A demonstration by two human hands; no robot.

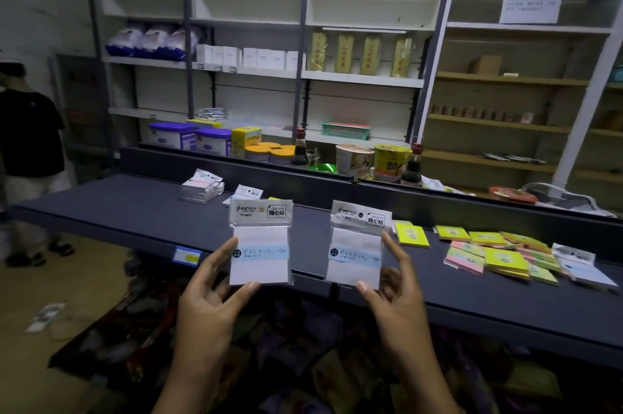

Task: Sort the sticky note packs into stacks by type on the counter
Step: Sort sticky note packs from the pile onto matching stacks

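Note:
My left hand [212, 292] pinches a white sticky note pack [260, 241] with a pale blue band, held upright above the dark counter [135, 207]. A matching white pack [357, 245] is pinched by my right hand [392, 285]. Both packs sit in clear sleeves with printed headers. On the counter's far left stands a stack of white packs [202, 187], with another white pack [244, 194] lying beside it. To the right lie a yellow-green pack [412, 234] and a loose spread of yellow, green and pink packs [499, 256], with white packs [586, 268] at its right end.
A raised ledge behind the counter carries purple-lidded tubs [188, 138], orange-lidded jars [269, 152], sauce bottles [299, 148] and noodle cups [354, 160]. Shelving fills the back wall. A person in a black shirt [28, 133] stands at far left. Packaged goods lie below the counter.

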